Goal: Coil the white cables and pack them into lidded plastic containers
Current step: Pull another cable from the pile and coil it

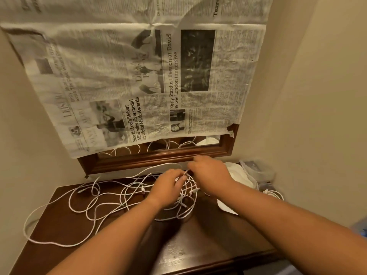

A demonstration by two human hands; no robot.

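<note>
Surface: a dark brown glossy wooden table was seen set into a cream-walled corner.
Cables: a tangle of thin white braided cables was spread over the left and middle of the table; one long loop was hung past the left edge.
Bundle: a rough coil of the white cables with pale connector ends was gathered at the table's middle, between the two hands.
Left hand: was laid palm down on the coil, its fingers curled into the strands and closed around several of them.
Right hand: was raised just behind the coil, thumb and forefinger pinched together on a single white strand at the coil's top.
Containers: clear plastic tubs were stood at the far right of the table, near the wall; one clear tub was seen to hold a coiled white cable.
Lids: white round plastic lids were stacked just right of the right wrist, partly hidden by the forearm.
Wall: a dark wood-framed mirror was mounted behind the table, mostly covered by a taped sheet of crumpled newspaper; cable reflections were noted in the uncovered strip.
</note>
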